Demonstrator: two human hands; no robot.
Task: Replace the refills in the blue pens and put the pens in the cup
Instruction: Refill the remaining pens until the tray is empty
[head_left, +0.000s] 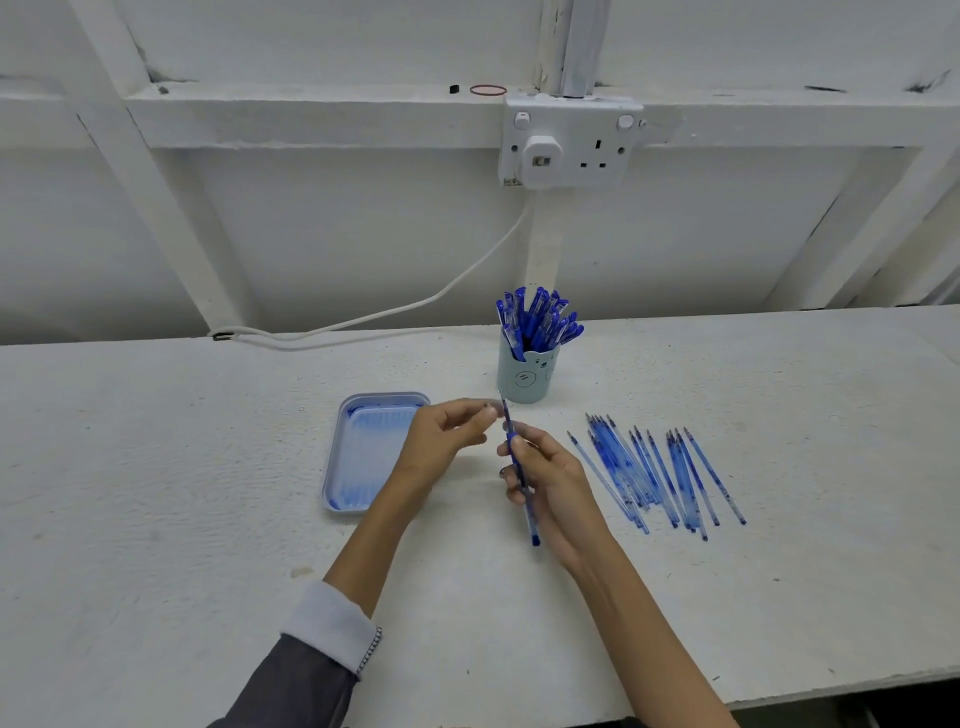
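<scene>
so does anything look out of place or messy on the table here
Nothing stands out. The cup stands upright, full of pens; the loose refills lie fanned on the table to its right; the tray sits flat. The right hand holds one pen, the left hand at its tip.

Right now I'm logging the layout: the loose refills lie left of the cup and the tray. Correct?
Not quite. In the head view the loose refills lie right of the cup; the tray is on the left.

Grey sleeve, white cuff
</scene>
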